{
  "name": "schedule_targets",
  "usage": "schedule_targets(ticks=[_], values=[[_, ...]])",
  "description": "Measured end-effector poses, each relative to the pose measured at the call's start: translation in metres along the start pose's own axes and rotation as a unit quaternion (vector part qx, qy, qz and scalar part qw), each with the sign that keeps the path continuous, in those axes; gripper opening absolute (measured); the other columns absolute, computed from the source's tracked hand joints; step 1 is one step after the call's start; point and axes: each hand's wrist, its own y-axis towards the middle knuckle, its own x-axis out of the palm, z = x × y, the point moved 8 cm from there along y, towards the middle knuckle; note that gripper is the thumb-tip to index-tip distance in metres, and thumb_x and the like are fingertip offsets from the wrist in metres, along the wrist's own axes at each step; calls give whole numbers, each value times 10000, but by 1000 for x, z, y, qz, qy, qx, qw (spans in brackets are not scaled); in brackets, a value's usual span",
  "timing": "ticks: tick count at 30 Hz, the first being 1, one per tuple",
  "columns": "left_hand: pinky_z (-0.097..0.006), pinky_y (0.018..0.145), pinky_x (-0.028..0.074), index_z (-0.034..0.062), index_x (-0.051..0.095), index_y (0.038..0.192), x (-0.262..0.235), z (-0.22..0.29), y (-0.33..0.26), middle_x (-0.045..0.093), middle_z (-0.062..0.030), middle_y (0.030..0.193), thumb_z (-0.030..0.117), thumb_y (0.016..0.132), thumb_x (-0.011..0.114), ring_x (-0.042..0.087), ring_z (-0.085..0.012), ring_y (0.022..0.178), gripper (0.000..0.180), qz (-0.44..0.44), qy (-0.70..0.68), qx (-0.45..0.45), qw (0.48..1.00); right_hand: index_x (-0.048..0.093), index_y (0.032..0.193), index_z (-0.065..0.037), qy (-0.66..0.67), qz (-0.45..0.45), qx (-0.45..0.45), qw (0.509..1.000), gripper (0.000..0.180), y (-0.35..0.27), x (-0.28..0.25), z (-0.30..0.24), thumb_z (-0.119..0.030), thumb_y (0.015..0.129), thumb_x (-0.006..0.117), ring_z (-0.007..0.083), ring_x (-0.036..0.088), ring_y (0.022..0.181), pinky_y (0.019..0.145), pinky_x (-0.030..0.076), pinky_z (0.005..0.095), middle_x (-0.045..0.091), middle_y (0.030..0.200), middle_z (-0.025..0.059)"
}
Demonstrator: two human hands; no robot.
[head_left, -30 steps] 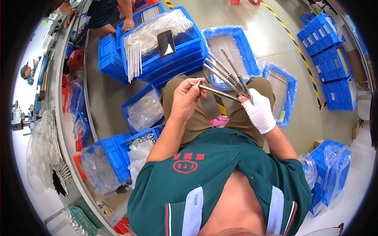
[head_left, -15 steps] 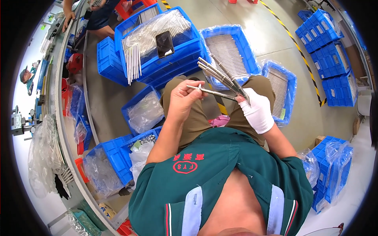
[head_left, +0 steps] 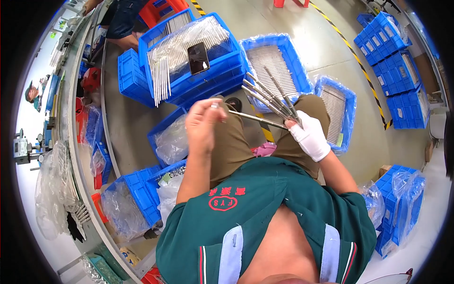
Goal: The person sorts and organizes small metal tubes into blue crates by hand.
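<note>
My right hand (head_left: 309, 137), in a white glove, is closed round a bundle of thin metal rods (head_left: 273, 100) that fan out away from me. One separate rod (head_left: 257, 118) sticks out leftward from the same grip, its narrow end free in the air. Just left of that end is my bare left hand (head_left: 201, 125), raised over my left thigh with thumb and fingers pinched together. A small pale, shiny piece (head_left: 215, 105) shows at its fingertips, too small and blurred to name.
Ahead stand stacked blue crates (head_left: 208, 85) of rods, with a phone (head_left: 198, 58) on top. More rod crates (head_left: 272, 61) lie beyond my right hand. A crate of plastic bags (head_left: 172, 137) sits at my left, beside a long workbench (head_left: 71, 142). Another person's leg (head_left: 124, 41) shows far left.
My left hand has drawn back leftward, off the end of the single rod. The rods in my right hand have spread wider apart.
</note>
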Motion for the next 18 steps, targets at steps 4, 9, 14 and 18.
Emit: schedule_targets(ticks=[4, 9, 14, 18], values=[[-232, 610, 432, -40, 544, 1016, 4, -17, 12, 568, -72, 709, 280, 853, 594, 521, -119, 632, 363, -41, -67, -97, 992, 551, 801, -22, 216, -113, 149, 958, 203, -11, 18, 19, -219, 843, 573, 105, 440, 499, 485, 364, 258, 489, 560, 29], [-268, 610, 433, -32, 545, 976, 23, -29, 10, 581, -77, 695, 276, 847, 601, 524, -140, 612, 338, -94, -153, -124, 976, 541, 782, -31, 253, -148, 147, 945, 197, -15, 28, 6, -212, 854, 567, 54, 387, 518, 471, 327, 226, 455, 572, -19], [-278, 616, 443, -24, 555, 959, 26, -29, 9, 596, -86, 725, 257, 819, 638, 547, -155, 635, 325, -140, -147, -136, 970, 533, 769, -35, 246, -159, 149, 945, 201, -14, 26, 10, -212, 855, 568, 53, 388, 518, 469, 323, 220, 455, 572, -17], [-277, 633, 462, -18, 559, 962, 36, -36, 0, 609, -94, 760, 236, 801, 659, 574, -170, 672, 317, -155, -142, -169, 963, 532, 762, -29, 257, -167, 162, 938, 219, -14, 28, 10, -222, 862, 564, 57, 394, 510, 469, 325, 217, 463, 570, -15]])
